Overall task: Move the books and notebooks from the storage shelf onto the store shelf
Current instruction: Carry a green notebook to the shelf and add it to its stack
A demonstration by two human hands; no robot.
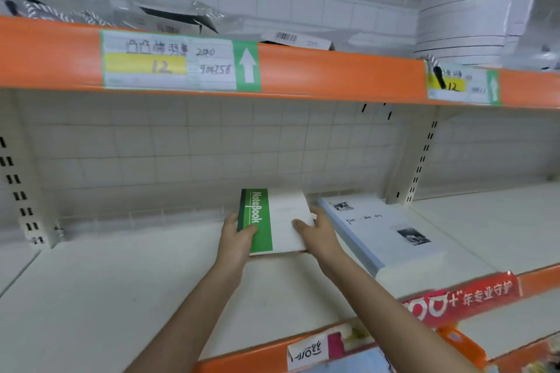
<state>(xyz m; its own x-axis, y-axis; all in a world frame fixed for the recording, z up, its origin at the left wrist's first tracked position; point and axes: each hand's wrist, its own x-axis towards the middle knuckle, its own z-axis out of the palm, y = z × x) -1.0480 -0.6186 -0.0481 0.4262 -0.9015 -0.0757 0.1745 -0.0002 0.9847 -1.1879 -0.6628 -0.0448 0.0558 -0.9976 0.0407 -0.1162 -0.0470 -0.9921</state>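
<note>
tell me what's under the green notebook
The white shelf lies under the green notebook, held by the left hand and right hand. Whether more notebooks lie beneath is hidden.

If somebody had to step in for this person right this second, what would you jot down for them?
Left hand: grips the green spine edge of the green-and-white notebook.
Right hand: holds the same notebook's white side, fingers on the cover.
Notebook is at the back of the white shelf, just left of the pale blue stack that already lies there; whether it rests fully on the shelf is unclear.
Done: the blue stack is placed.
Left: let go of this notebook; the storage shelf is out of view, so what remains cannot be told.
</note>
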